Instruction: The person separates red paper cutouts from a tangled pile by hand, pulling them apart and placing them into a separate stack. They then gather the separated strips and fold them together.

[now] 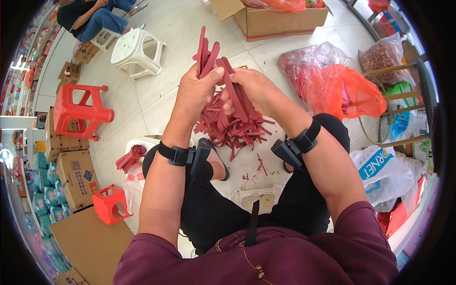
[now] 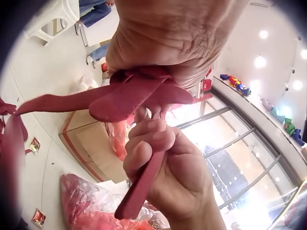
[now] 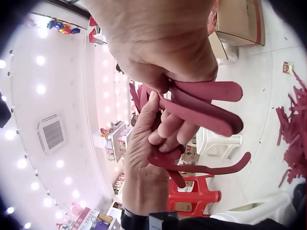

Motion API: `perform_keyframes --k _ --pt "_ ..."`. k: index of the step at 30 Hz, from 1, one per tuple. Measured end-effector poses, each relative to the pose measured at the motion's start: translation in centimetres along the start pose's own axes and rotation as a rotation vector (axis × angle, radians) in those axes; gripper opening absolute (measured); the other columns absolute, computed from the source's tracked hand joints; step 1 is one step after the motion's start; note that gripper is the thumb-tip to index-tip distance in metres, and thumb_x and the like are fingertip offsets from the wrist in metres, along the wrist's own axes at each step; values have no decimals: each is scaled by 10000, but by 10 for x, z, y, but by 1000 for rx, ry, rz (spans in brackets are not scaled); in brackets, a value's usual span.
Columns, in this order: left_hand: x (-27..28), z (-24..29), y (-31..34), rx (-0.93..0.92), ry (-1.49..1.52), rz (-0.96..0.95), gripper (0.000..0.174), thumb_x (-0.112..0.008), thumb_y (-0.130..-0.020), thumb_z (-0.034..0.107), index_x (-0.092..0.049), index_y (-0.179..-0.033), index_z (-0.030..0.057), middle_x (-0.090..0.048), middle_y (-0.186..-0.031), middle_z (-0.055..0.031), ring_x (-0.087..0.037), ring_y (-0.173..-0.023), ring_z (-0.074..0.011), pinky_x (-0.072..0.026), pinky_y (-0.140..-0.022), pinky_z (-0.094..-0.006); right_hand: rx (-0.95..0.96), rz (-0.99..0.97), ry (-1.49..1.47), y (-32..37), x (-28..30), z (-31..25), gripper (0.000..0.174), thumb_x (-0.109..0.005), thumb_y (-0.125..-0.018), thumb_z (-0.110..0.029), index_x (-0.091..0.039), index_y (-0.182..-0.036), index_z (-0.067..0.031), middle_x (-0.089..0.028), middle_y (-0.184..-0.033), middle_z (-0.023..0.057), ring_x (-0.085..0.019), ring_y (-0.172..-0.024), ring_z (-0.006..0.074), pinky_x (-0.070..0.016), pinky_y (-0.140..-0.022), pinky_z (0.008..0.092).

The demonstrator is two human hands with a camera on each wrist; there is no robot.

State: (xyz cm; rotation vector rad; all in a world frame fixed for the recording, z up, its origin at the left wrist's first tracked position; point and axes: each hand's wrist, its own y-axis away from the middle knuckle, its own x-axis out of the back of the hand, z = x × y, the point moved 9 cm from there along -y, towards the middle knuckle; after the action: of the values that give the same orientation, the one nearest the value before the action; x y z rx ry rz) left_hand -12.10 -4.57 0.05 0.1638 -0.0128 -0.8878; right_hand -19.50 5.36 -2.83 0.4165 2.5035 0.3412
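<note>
My left hand (image 1: 195, 95) grips several flat dark red strips (image 1: 208, 59) with rounded ends, which stick up and fan out above its thumb. Close beside it, my right hand (image 1: 260, 89) pinches a few more of these strips (image 1: 236, 97), hanging down past its fingers. In the right wrist view the strips under the right hand (image 3: 158, 45) lie across the fingers of the left hand (image 3: 144, 148). Below both hands a heap of the same red strips (image 1: 237, 133) lies on the floor, partly hidden by the hands.
A tied bundle of red strips (image 1: 131, 158) rests at the left. Red stools (image 1: 78, 111) and a white stool (image 1: 135, 50) stand beyond it. An open cardboard box (image 1: 285, 23) and plastic bags (image 1: 332, 85) are ahead and right. Another person (image 1: 92, 19) sits at far left.
</note>
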Motion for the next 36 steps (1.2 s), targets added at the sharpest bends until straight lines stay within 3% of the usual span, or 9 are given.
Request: perform_keyframes --k 6,11,15,16,19,20,24,30,36 --pt "-14 12 6 -41 88 -36 258 -715 -940 277 -617 -1027 54 -583 -735 6 -393 -469 -19 -285 -405 -202 -11 -52 -7 -1 -4 3 363 -478 -1022 -321 -586 -1069 23 -639 -800 93 -608 -572 166 -552 -531 330" --pt "-1 3 1 30 -15 13 229 -663 -983 286 -578 -991 74 -536 -714 31 -382 -473 -14 -270 -393 -201 86 -26 99 -2 3 -1 307 -529 -1014 -319 -608 -1008 -22 -502 -679 -20 -419 -498 64 -339 -432 235" --pt "6 -5 -6 106 574 -29 189 -599 -1024 252 -553 -956 83 -513 -726 35 -372 -461 -22 -276 -381 -191 92 30 174 0 3 -8 246 -596 -988 -296 -618 -985 -51 -426 -646 -64 -333 -497 39 -240 -429 235" --pt "10 -8 -9 109 664 -19 185 -590 -1029 247 -552 -953 83 -514 -732 34 -374 -460 -24 -280 -380 -189 42 19 192 0 2 -3 248 -659 -956 -295 -636 -997 -52 -420 -643 -75 -320 -493 34 -225 -424 242" --pt "18 -13 -16 91 833 7 187 -584 -1033 251 -541 -948 90 -500 -719 36 -389 -474 -33 -299 -388 -192 27 -112 323 11 -24 -2 327 -715 -924 -335 -657 -1061 -44 -514 -711 -48 -413 -564 35 -304 -473 232" --pt "22 -16 -19 80 853 29 193 -586 -1031 258 -533 -944 94 -498 -717 36 -393 -476 -40 -306 -391 -199 65 -117 340 13 -32 -4 451 -782 -868 -370 -657 -1135 -27 -623 -841 3 -548 -727 66 -439 -617 251" --pt "28 -17 -22 36 891 85 190 -579 -1035 255 -539 -946 92 -488 -702 40 -398 -490 -37 -321 -396 -199 183 -136 399 1 -38 10 520 -824 -809 -361 -646 -1137 1 -678 -951 49 -620 -896 131 -498 -806 309" --pt "33 -22 -20 27 898 181 207 -569 -1039 272 -552 -952 85 -488 -700 42 -408 -509 -46 -323 -412 -204 97 -86 611 1 -35 17 375 -737 -875 -279 -655 -1116 -4 -676 -898 44 -606 -819 115 -491 -752 292" --pt "58 -20 -27 -77 882 200 250 -542 -1049 333 -551 -965 98 -486 -702 43 -404 -519 -57 -329 -438 -220 122 -32 459 -8 -17 23 256 -624 -962 -260 -703 -954 -17 -631 -781 6 -573 -726 100 -473 -692 274"
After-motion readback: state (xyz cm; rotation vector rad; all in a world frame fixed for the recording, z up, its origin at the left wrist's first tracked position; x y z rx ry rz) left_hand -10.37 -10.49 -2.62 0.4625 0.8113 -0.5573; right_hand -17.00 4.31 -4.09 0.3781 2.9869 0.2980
